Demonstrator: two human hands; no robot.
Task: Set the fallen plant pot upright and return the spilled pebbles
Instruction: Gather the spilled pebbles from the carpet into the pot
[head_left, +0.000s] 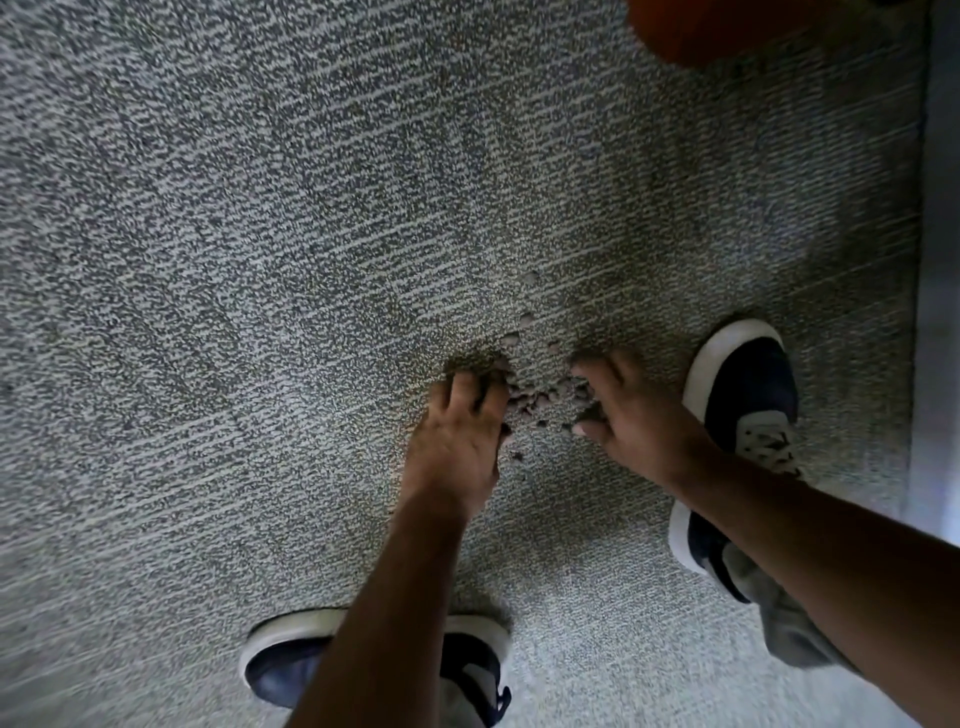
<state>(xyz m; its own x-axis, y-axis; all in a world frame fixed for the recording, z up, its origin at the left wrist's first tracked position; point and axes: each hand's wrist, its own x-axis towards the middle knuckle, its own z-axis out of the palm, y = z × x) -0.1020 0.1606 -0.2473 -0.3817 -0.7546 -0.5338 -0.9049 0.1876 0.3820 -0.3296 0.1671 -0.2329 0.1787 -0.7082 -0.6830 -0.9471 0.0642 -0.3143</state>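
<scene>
on the grey speckled carpet (260, 260), between the two hands, lies a small cluster of brownish pebbles (540, 402), with a few more scattered just beyond it toward the top of the view and one or two strays nearer the person. the left hand (460, 441) is palm down on the carpet at the left edge of the cluster, its fingers curved and close together, fingertips touching the floor beside the pebbles; whether any pebble is caught under them cannot be told. the right hand (631, 415) comes in from the right, palm turned toward the cluster, fingers loosely spread and slightly cupped, thumb stretched toward the near edge of the pile. the two hands flank the pebbles like a bracket and hold nothing that shows.

the plant pot (727, 26) appears only as a blurred orange-red curve at the top edge, well apart from the pebbles; whether it stands upright or lies on its side cannot be told.

a dark blue shoe with a white sole (743, 379) sits just right of the right hand, close to the pile. the other shoe (291, 665) is at the bottom, partly hidden by the left forearm. a pale strip of wall or skirting (940, 312) runs down the right edge.
</scene>
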